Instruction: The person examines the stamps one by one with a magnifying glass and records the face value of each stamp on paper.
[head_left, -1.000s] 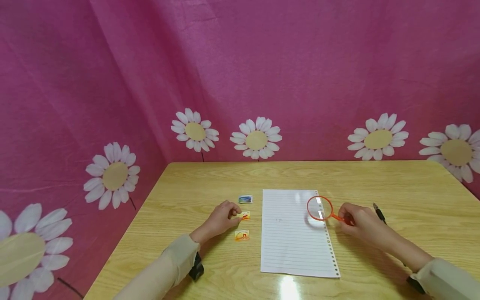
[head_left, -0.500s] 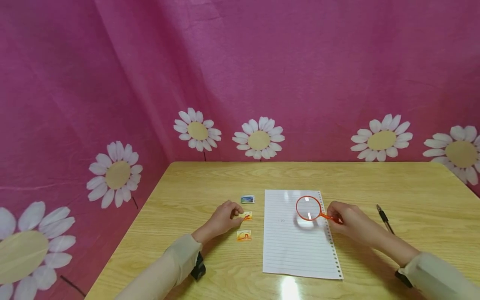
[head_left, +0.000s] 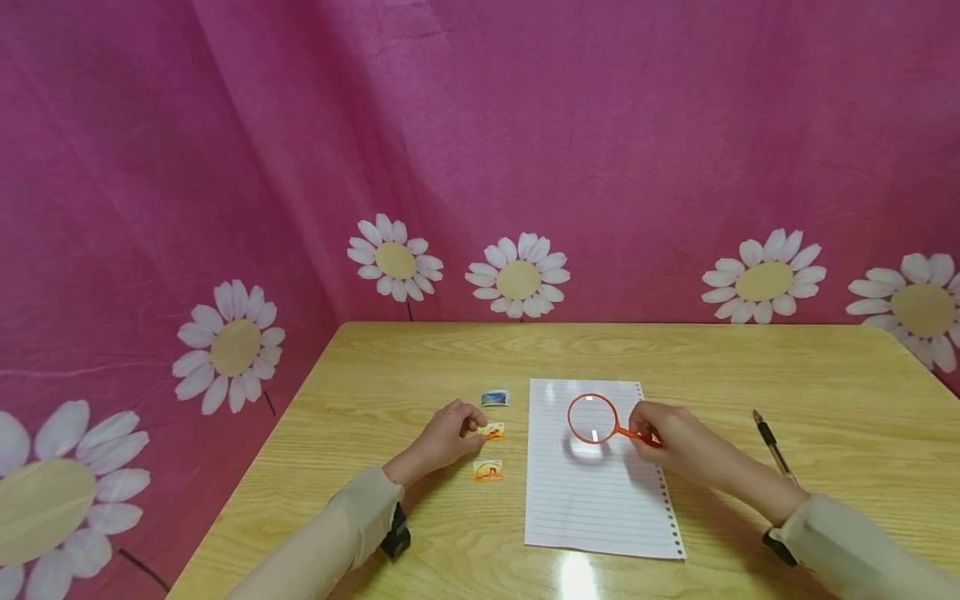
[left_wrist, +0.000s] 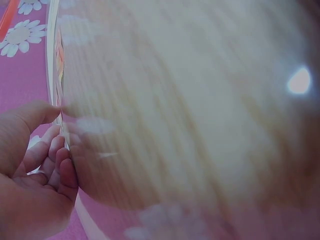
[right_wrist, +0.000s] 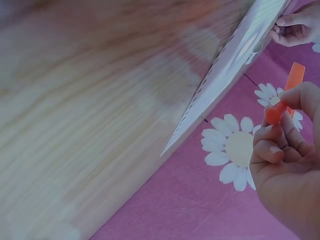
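Note:
My right hand (head_left: 678, 442) grips the handle of an orange-red magnifying glass (head_left: 617, 428), its round lens above the upper middle of a lined paper sheet (head_left: 592, 508). The right wrist view shows the orange handle (right_wrist: 296, 80) between thumb and fingers. Left of the paper, three small picture stamps lie in a column: a blue one (head_left: 495, 398) at the far end, a yellow-and-red one (head_left: 495, 431) in the middle, and an orange-and-yellow one (head_left: 488, 471) nearest. My left hand (head_left: 453, 435) pinches the middle stamp's left edge at the tabletop, fingertips covering that edge.
A black pen (head_left: 772, 442) lies on the wooden table (head_left: 420, 358) right of the paper, partly behind the right forearm. A pink cloth (head_left: 622, 150) with white daisies hangs behind and to the left. Dark bands sit at both wrists.
My right hand has moved left with the magnifying glass, from the sheet's right edge to over its upper middle. The left hand stays at the middle stamp. More of the pen now shows.

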